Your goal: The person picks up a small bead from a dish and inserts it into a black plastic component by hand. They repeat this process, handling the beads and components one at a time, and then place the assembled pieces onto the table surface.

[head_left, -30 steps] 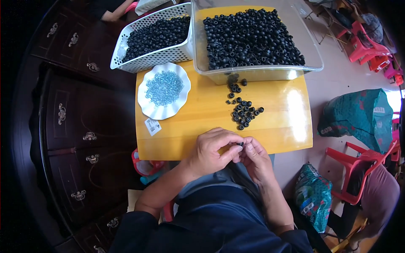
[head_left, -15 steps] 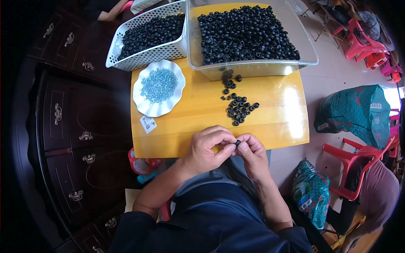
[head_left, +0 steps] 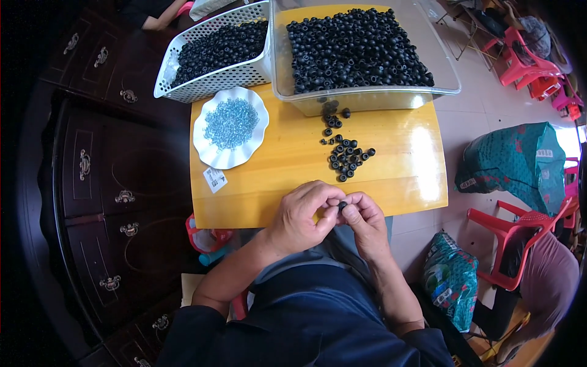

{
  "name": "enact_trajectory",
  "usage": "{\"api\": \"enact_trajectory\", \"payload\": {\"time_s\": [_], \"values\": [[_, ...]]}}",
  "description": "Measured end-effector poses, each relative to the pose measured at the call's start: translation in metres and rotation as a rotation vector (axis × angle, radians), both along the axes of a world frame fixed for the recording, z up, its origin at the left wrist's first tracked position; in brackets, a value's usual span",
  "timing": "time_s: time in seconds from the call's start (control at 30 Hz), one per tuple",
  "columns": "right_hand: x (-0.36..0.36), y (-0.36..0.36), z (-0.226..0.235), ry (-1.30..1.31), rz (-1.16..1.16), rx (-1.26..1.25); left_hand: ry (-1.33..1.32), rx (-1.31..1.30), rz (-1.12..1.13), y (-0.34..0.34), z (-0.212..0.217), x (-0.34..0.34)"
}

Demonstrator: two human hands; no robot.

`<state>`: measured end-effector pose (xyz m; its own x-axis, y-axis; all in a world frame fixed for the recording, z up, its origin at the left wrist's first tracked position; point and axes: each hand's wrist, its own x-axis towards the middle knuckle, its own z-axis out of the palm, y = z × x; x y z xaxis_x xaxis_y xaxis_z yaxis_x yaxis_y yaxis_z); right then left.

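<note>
Black rubbery ring (head_left: 342, 206), pinched between both thumbs and forefingers just off the near table edge. Left hand (head_left: 302, 215) and right hand (head_left: 365, 221) both curled tight on it, fingertips touching. Looks light, small, slightly squashy, probably easy to fumble; best gripped by the outer rim, leaving the hole free. Further out: loose pile of rings (head_left: 345, 156) on yellow wooden table (head_left: 403, 165), white dish (head_left: 206, 150) of pale blue bits, then clear bin (head_left: 367, 98) and white basket (head_left: 202, 85).
</note>
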<state>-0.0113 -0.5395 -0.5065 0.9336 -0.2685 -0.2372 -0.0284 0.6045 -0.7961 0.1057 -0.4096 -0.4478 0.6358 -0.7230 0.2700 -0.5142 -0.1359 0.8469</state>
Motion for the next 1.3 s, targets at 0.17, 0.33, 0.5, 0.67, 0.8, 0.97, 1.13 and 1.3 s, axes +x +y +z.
{"api": "enact_trajectory", "payload": {"time_s": [0.17, 0.33, 0.5, 0.67, 0.8, 0.97, 1.13, 1.3], "values": [[-0.0005, -0.0001, -0.0017, 0.006, -0.001, -0.022, -0.007, 0.051, 0.013, -0.0025, 0.0047, -0.0003], [-0.0006, 0.0012, -0.0034, 0.014, -0.011, -0.047, 0.017, 0.098, 0.037, -0.0016, 0.0027, -0.0024], [0.0002, 0.002, -0.0019, 0.023, -0.019, -0.061, 0.017, 0.124, 0.035, -0.0009, 0.0044, -0.0021], [0.0, 0.0032, -0.0023, 0.029, -0.024, -0.045, 0.03, 0.133, 0.05, 0.0006, 0.0035, -0.0027], [0.0003, 0.0035, -0.0018, 0.028, -0.017, -0.032, 0.052, 0.131, 0.059, 0.0012, 0.0048, -0.0025], [0.0003, 0.0029, -0.0026, 0.033, -0.008, -0.055, 0.044, 0.148, 0.064, 0.0016, 0.0061, -0.0026], [-0.0004, 0.0019, -0.0052, 0.027, 0.003, -0.074, 0.055, 0.156, 0.062, 0.001, 0.0047, -0.0025], [-0.0009, 0.0017, -0.0041, 0.04, 0.012, -0.076, 0.067, 0.177, 0.043, 0.001, 0.0016, -0.0011]]}}
